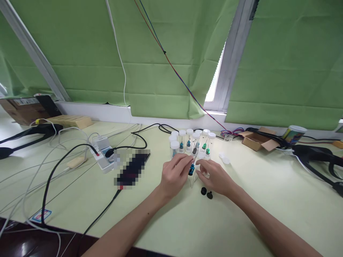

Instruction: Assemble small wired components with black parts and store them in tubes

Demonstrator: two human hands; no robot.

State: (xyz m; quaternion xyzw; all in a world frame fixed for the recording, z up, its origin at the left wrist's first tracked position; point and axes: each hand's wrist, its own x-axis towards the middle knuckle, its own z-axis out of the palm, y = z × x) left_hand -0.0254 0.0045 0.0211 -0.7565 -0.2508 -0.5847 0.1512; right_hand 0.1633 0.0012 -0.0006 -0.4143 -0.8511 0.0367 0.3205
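My left hand [174,175] is closed in a pinch around a small dark-blue piece [191,169], which shows between the hands. A thin pale rod [196,154] slants up beside its fingertips. My right hand [214,175] faces it from the other side, with curled fingers close to the blue piece; what they grip, if anything, cannot be made out. Behind the hands stand several clear vials with white caps [211,135], holding small blue or green pieces [208,151]. Two small black round parts, one a black cap [203,191] and one a stemmed black disc [209,195], lie below the right hand.
Loose clear lids [226,160] lie right of the vials. An opened small carton [258,140] and a printed can [294,135] stand at the back right. Leftward are a power strip [103,159], a blurred-out dark device [132,169] and many cables across the table [257,228].
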